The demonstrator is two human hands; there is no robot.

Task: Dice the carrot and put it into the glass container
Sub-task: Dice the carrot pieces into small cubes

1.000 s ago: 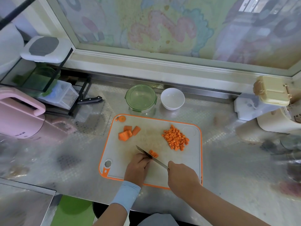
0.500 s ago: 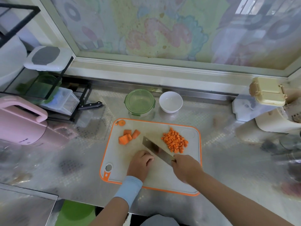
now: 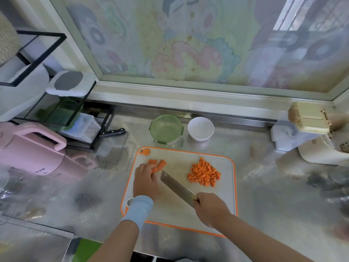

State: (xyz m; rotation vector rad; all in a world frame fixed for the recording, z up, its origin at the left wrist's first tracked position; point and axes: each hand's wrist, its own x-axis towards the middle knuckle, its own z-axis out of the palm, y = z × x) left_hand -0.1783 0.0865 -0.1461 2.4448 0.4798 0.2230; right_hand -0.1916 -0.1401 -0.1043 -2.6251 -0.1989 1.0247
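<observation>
Head view, far left: pale pink plastic appliance (image 3: 32, 148) on the steel desk (image 3: 264, 186); the small dark print on its side is too blurred to read.
Left hand (image 3: 145, 178): has moved from mid-board up to the thick orange carrot chunks (image 3: 159, 163); fingers curl over the nearest one, apparently pinching it.
Glass container (image 3: 166, 128): round, green clip lid on, behind the orange-rimmed white cutting board (image 3: 179, 161); no carrot visible inside.
Cleaver (image 3: 177, 188): broad steel blade, now lifted off the board.
Diced carrot (image 3: 204, 173): small cubes heaped on the board's right; the fresh bits have left mid-board, likely swept here.
Right hand (image 3: 209, 208): wrapped round the cleaver handle.
Meaning: one chunk is done and the next is being fetched; the transfer has not begun.
</observation>
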